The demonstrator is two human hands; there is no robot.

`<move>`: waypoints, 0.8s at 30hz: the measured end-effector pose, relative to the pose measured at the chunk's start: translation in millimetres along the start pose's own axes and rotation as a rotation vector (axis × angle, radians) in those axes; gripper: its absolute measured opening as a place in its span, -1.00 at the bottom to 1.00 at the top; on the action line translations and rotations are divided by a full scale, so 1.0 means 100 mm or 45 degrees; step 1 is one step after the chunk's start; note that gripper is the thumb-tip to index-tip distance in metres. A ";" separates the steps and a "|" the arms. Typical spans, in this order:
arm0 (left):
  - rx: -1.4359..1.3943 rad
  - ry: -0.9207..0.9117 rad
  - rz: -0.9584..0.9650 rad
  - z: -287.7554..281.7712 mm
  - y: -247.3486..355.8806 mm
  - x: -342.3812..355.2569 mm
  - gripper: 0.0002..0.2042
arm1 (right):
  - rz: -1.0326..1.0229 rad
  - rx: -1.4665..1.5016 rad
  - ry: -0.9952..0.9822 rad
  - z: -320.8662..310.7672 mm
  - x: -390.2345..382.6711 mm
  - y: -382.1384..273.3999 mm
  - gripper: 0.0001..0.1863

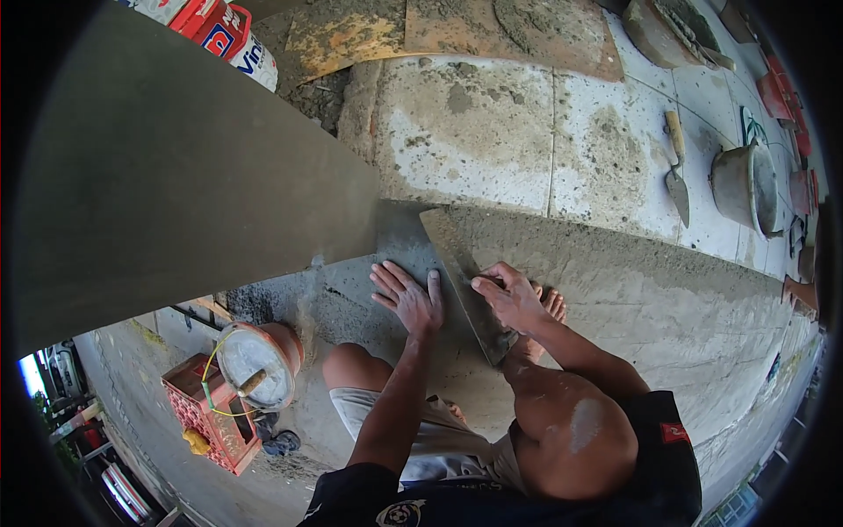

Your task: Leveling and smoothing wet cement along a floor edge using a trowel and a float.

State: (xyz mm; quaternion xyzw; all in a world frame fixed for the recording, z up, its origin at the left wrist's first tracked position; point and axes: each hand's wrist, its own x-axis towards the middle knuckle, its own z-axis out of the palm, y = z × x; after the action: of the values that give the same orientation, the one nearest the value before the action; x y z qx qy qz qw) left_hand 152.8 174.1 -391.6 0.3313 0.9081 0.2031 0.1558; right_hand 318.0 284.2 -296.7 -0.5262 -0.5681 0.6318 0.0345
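My left hand (409, 300) lies with fingers spread against the damp grey cement surface (404, 237), beside the corner of the large smooth grey wall (202, 176). It holds nothing. In my right hand (511, 300) is a long, flat, cement-smeared plastering trowel (458, 274), its blade slanting from the foot of the tiled ledge down toward my bare foot. My fingers are closed at the blade's near side; the handle is mostly hidden by the hand. The trowel's left edge is a short way from my left thumb.
A tiled ledge (492, 132) spattered with cement runs across the back. On it are a pointed trowel (676, 171) and a grey bucket (746, 189). At left, a lidded bucket (261, 364) stands by a red crate (211, 413). A red-and-white pail (219, 35) is behind the wall.
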 end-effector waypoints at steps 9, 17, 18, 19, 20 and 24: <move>0.220 -0.001 0.081 0.07 -0.03 0.01 -0.03 | -0.333 -0.468 0.049 0.20 0.45 -0.20 -0.41; 0.176 0.082 0.071 0.06 0.03 0.00 -0.01 | -0.124 -0.451 0.172 -0.54 -0.12 -0.04 -0.42; 0.174 0.093 0.067 0.07 0.02 0.00 -0.01 | -0.109 -0.458 0.173 -0.61 -0.21 0.01 -0.42; 0.177 0.084 0.071 0.07 0.02 0.00 -0.01 | -0.081 -0.431 0.215 -0.68 -0.29 0.08 -0.44; 0.173 0.085 0.062 0.08 0.02 0.00 -0.01 | -0.066 -0.396 0.258 -0.75 -0.37 0.15 -0.47; 0.196 0.112 0.073 0.08 0.02 0.00 -0.02 | -0.018 -0.325 0.360 -0.94 -0.67 0.39 -0.50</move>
State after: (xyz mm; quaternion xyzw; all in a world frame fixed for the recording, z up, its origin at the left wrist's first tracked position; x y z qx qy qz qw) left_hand 157.4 177.5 -398.1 0.3588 0.9172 0.1517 0.0839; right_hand 436.0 291.7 -265.3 -0.6057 -0.6369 0.4741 0.0515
